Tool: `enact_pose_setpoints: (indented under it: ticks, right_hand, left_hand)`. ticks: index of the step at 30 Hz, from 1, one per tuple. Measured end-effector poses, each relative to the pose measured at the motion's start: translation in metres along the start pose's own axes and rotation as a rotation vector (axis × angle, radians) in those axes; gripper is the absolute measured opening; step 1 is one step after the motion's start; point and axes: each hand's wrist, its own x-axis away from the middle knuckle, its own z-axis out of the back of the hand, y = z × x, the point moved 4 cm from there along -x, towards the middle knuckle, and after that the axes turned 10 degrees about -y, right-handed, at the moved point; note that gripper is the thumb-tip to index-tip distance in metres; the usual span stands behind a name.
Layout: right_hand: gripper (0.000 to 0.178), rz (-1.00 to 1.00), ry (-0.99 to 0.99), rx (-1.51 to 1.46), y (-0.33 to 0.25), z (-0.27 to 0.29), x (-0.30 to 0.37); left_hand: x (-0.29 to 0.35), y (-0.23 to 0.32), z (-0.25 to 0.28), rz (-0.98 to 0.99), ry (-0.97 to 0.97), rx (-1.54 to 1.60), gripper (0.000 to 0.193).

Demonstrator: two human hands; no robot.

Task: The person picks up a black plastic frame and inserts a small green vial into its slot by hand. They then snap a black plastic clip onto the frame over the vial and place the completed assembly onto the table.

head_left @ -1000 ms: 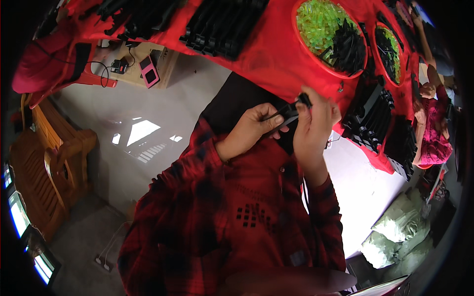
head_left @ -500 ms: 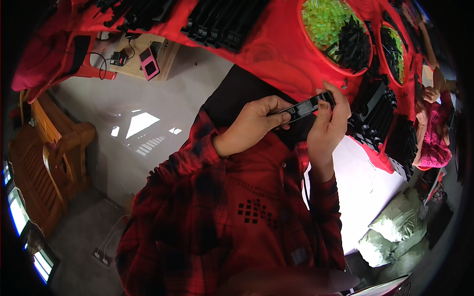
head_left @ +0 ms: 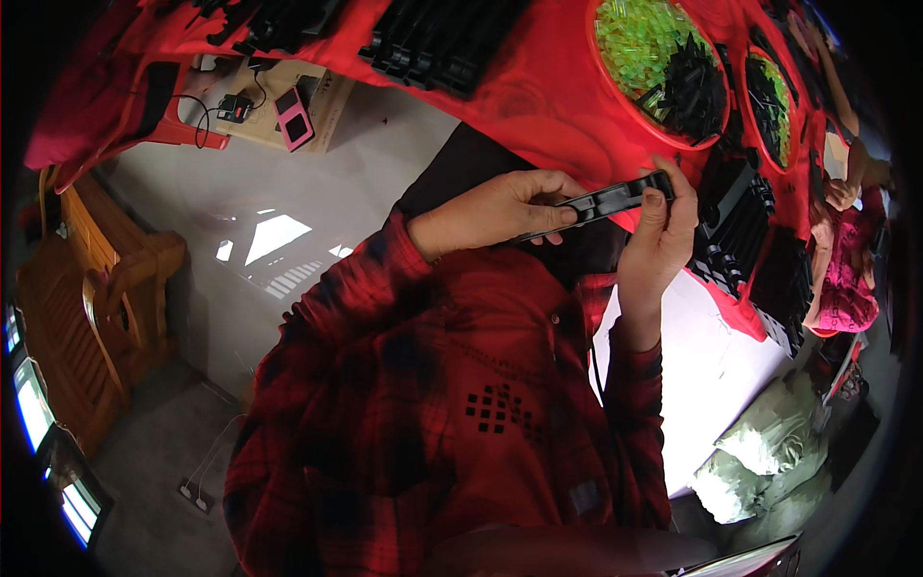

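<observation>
A long, narrow black plastic part [head_left: 615,199] with a hollow channel along it is stretched between my hands, its right end slightly higher. My left hand [head_left: 519,207] pinches its left end, thumb on top and fingers underneath. The right end sits in my right hand [head_left: 659,226], between the thumb and the raised fingers. Whether a smaller piece is under my right fingertips is hidden. Beyond my hands lies the red-covered table [head_left: 558,120]. A red basin [head_left: 663,72] on it holds small yellow-green clear pieces and a heap of thin black pieces.
Black plastic parts [head_left: 437,43] lie in a row at the table's far side, and more black parts [head_left: 735,216] are stacked right of my hand. A second red basin [head_left: 769,106] stands at the right, near another person's arm [head_left: 825,250]. A wooden chair [head_left: 96,298] is at left.
The black part has shifted slightly right with my right hand, and more of its length shows between my hands. My left hand has turned a little and still holds its end.
</observation>
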Motion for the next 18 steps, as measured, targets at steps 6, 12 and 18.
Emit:
enact_pose_setpoints:
  ticks: [6,12,18]
  right_hand:
    - [0.027,-0.108,0.028,-0.311,0.016,0.0,-0.004]
    - [0.029,-0.305,0.071,-0.446,0.032,0.006,0.006]
    - [0.03,-0.228,0.087,-0.582,0.029,-0.006,0.022]
  left_hand:
    - [0.013,0.017,0.01,0.104,-0.081,0.006,0.04]
    - [0.021,0.022,0.033,-0.194,0.001,0.409,0.07]
    - [0.006,0.015,0.03,-0.524,-0.027,0.687,0.057]
